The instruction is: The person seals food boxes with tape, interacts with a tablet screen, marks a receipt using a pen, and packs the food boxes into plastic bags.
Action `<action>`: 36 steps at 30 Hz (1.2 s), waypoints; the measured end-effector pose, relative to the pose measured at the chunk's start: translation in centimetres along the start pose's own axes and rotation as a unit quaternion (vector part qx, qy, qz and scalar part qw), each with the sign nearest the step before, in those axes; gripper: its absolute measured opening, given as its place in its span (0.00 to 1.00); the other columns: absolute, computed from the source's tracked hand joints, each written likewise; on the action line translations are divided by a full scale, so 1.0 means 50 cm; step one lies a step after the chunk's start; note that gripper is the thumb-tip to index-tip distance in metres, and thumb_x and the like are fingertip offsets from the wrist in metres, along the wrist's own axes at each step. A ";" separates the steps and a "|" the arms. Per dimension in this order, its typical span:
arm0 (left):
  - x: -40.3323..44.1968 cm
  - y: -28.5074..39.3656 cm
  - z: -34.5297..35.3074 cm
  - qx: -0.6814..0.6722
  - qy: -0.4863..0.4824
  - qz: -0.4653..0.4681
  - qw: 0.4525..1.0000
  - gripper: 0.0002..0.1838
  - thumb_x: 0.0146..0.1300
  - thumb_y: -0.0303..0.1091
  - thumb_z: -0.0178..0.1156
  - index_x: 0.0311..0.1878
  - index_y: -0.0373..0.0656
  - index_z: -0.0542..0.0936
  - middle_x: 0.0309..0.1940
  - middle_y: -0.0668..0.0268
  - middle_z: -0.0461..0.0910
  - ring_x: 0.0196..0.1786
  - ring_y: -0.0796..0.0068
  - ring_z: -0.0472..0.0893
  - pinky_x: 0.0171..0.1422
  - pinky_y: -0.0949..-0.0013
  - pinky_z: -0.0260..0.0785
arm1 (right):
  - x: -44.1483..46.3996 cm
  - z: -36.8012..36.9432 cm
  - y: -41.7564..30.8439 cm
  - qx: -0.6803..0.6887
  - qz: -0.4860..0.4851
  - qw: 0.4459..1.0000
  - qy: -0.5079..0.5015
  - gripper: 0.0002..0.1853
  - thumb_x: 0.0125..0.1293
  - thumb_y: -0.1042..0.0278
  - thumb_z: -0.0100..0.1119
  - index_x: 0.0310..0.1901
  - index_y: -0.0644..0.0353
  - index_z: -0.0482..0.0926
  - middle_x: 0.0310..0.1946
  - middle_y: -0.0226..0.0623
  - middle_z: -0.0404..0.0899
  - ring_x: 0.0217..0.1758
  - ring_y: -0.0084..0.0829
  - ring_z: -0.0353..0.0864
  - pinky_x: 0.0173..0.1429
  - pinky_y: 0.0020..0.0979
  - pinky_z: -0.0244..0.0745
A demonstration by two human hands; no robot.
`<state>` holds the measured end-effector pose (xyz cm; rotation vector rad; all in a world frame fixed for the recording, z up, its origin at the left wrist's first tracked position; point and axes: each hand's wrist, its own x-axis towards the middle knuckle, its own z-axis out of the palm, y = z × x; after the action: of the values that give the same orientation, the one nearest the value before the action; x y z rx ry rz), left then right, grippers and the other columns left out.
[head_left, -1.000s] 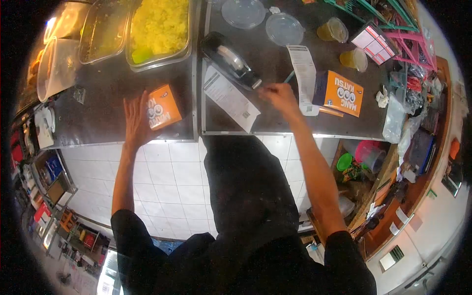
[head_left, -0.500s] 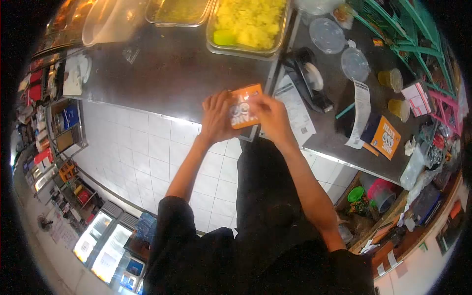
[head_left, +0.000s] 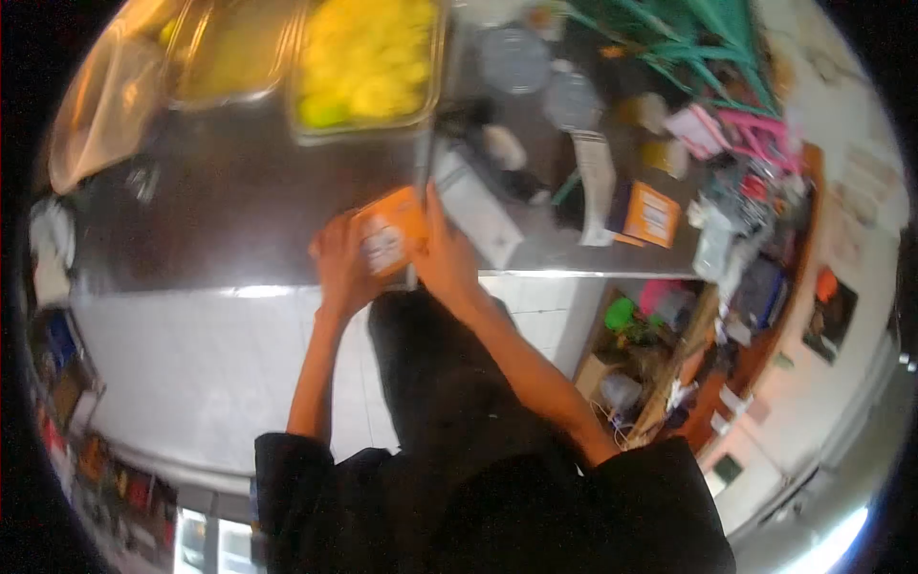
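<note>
An orange cardboard box (head_left: 394, 212) with white lettering is held between my two hands at the front edge of the dark counter (head_left: 225, 215). My left hand (head_left: 346, 270) is closed around its left side. Against its right side, my right hand (head_left: 446, 263) grips with the fingers pointing up. Motion blur hides the finer finger positions and the print. A printed paper slip (head_left: 478, 215) lies on the counter just right of my right hand, below a black tape dispenser (head_left: 497, 153).
Ahead stands a glass tray of yellow chopped food (head_left: 368, 57), beside another tray (head_left: 234, 53). Clear round lids (head_left: 514, 59), a long receipt (head_left: 595, 182) and another orange box (head_left: 652, 215) lie to the right. A green rack (head_left: 712, 48) stands at the far right.
My view has turned, so the counter and hands appear farther left. My right hand has shifted from across the box's face to its right side. Both hands still hold the box.
</note>
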<state>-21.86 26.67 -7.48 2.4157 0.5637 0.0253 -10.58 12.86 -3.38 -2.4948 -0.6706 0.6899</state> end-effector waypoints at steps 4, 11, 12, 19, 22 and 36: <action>0.009 0.052 -0.015 0.069 0.044 0.017 0.996 0.57 0.34 0.46 0.79 0.70 0.46 0.61 0.61 0.50 0.65 0.65 0.48 0.63 0.69 0.45 0.50 | -0.144 -0.132 0.176 0.078 0.085 0.979 0.165 0.39 0.63 0.68 0.65 0.74 0.51 0.56 0.29 0.40 0.83 0.29 0.37 0.84 0.32 0.37 0.77; -0.006 0.069 0.004 0.122 0.047 -0.010 0.991 0.56 0.37 0.44 0.75 0.73 0.53 0.60 0.58 0.48 0.65 0.62 0.47 0.65 0.66 0.45 0.50 | -0.157 -0.438 0.508 -0.088 0.078 0.941 0.317 0.59 0.42 0.60 0.78 0.75 0.53 0.50 0.72 0.56 0.52 0.73 0.58 0.53 0.74 0.58 0.49; -0.012 0.082 0.005 0.124 0.050 -0.015 0.991 0.55 0.38 0.47 0.75 0.73 0.53 0.61 0.59 0.48 0.65 0.63 0.47 0.64 0.66 0.45 0.50 | -0.123 -0.493 0.498 -0.132 0.053 0.960 0.241 0.62 0.39 0.56 0.79 0.75 0.51 0.49 0.73 0.56 0.50 0.75 0.58 0.48 0.76 0.59 0.44; -0.083 0.227 0.084 0.193 0.089 -0.061 0.975 0.53 0.37 0.49 0.74 0.70 0.46 0.63 0.58 0.50 0.67 0.63 0.47 0.62 0.63 0.42 0.52 | 0.035 -0.585 0.509 -0.255 -0.302 0.915 -0.079 0.55 0.48 0.45 0.73 0.76 0.43 0.52 0.75 0.58 0.45 0.80 0.55 0.39 0.79 0.58 0.33; -0.089 0.342 0.136 0.111 0.148 -0.130 0.974 0.52 0.33 0.41 0.76 0.68 0.44 0.64 0.60 0.49 0.66 0.64 0.48 0.64 0.66 0.49 0.54 | -0.023 -0.453 0.512 -0.186 -0.418 0.887 -0.072 0.35 0.58 0.66 0.63 0.68 0.55 0.65 0.70 0.57 0.58 0.73 0.53 0.59 0.72 0.51 0.61; -0.017 0.440 0.283 0.152 0.087 -0.067 0.982 0.55 0.34 0.56 0.78 0.70 0.59 0.64 0.59 0.48 0.63 0.64 0.43 0.63 0.65 0.44 0.57 | -0.143 -0.418 0.609 0.094 -0.296 0.925 -0.220 0.16 0.61 0.71 0.60 0.52 0.61 0.78 0.43 0.46 0.80 0.48 0.49 0.80 0.52 0.43 0.75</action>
<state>-11.84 2.63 -5.30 2.6817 0.8644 0.1009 5.84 -20.94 -1.47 -1.8132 -1.3716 1.0140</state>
